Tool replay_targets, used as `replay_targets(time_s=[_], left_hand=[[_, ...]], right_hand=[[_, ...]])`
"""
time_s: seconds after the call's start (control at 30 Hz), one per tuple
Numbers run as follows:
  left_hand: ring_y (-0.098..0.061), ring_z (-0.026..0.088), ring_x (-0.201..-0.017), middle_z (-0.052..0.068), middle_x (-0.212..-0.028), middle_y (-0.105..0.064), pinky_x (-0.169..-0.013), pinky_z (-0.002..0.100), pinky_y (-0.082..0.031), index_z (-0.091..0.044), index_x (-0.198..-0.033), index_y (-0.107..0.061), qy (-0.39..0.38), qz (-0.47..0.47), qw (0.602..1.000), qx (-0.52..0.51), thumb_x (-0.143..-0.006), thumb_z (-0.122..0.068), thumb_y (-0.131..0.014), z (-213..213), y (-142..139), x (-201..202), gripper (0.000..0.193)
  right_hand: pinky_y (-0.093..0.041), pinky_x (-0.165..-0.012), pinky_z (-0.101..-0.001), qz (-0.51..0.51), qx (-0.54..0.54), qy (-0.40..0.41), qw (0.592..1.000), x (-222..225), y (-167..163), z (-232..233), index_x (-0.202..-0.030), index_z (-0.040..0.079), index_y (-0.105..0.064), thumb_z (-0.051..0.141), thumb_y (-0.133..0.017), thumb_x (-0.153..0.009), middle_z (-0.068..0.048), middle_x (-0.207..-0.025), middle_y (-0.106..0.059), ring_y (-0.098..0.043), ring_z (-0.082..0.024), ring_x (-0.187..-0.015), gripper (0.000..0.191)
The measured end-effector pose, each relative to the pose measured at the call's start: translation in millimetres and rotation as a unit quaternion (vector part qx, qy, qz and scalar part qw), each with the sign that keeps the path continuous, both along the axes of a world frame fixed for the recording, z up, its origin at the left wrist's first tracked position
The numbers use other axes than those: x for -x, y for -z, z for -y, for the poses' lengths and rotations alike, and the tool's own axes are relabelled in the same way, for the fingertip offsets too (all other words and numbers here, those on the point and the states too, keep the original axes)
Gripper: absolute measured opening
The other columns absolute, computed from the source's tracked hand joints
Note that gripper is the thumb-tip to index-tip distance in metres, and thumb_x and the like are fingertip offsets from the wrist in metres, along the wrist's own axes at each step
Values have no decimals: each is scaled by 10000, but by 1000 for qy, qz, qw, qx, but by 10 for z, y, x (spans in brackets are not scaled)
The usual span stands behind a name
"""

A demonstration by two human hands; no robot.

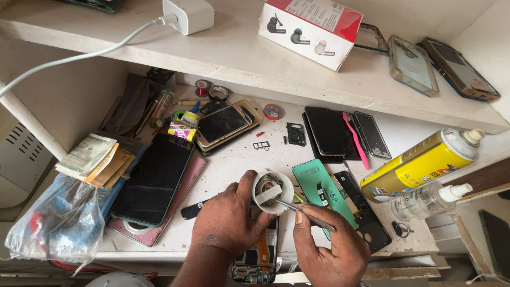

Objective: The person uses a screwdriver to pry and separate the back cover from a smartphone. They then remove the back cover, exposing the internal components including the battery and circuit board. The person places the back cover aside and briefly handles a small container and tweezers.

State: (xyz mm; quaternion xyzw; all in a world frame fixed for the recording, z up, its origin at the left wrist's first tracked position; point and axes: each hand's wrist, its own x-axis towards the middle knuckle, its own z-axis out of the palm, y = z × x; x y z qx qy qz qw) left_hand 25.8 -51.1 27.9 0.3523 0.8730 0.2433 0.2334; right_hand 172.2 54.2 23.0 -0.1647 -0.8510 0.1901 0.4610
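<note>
Head view looks down on a small white round cup [272,192], held just above the opened phone [257,254] at the near edge of the tabletop [234,159]. The left hand [229,218] is wrapped around the cup, thumb up along its rim, tilting the mouth toward the person so the inside can be seen. The right hand [330,248] is pinched shut on thin metal tweezers [304,212], whose tips reach into the cup, apparently to pick at small parts lying inside; what they touch is too small to tell.

Just right of the cup lies a green-backed phone panel [316,192], with a black back cover [366,220] beside it. To the left sits a large dark phone [154,178] on a pinkish case, and beyond it some folded banknotes [87,154] and a clear plastic bag [58,223]. Farther back are more phones, a pink toothbrush [355,138] and rolls of tape. At the right, a yellow spray can [419,163] and a clear spray bottle [427,199] lie on their sides, within easy reach. On the shelf [255,58] above rest a white charger [188,15], a red and white box [311,29] and two cased phones.
</note>
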Motion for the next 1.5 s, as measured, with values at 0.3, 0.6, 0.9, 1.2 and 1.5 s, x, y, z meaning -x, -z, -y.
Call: replay_targets(time_s=[0.3, 0.6, 0.9, 1.2, 1.5], left_hand=[[-723, 304, -1006, 173, -1139, -675, -874, 434, -590, -169, -1584, -311, 0, -9, 1000, -23, -828, -701, -652, 10, 16, -2, 986], [-728, 290, -1013, 160, -1167, -674, -887, 423, -596, -169, -1545, -299, 0, 4, 1000, -11, -829, -669, -673, 10, -18, -3, 949], [-726, 292, -1022, 179, -1204, -656, -881, 418, -601, -165, -1549, -293, 3, 1, 1000, -1, -829, -691, -656, 8, -34, 6, 963], [-723, 298, -1025, 177, -1201, -660, -888, 425, -596, -164, -1549, -296, 1, 3, 1000, -9, -822, -695, -657, 8, -20, 4, 970], [-726, 294, -1016, 165, -1166, -679, -881, 422, -595, -162, -1548, -304, 1, -6, 1000, -14, -821, -660, -681, 8, -2, -2, 959]], right_hand=[[-627, -722, -267, 4, -13, 15, 1000, 7, -11, 22, -990, 24, -734, 31, -809, -804, -112, -915, -791, -799, -154, -846, 201], [-621, -733, -267, 2, 20, 19, 1000, 6, -5, 26, -1007, 27, -747, 24, -800, -821, -97, -906, -796, -786, -130, -843, 193], [-637, -699, -262, 16, 37, 25, 999, 10, -14, 9, -1005, 14, -749, 46, -797, -828, -112, -892, -796, -794, -136, -822, 186], [-647, -665, -245, 4, 50, 4, 999, 15, 10, -13, -1031, -9, -731, 39, -782, -853, -132, -900, -794, -794, -138, -809, 191], [-630, -657, -249, -1, 30, 8, 1000, 0, -19, -28, -1018, -13, -735, 31, -787, -849, -119, -870, -794, -787, -131, -780, 182]])
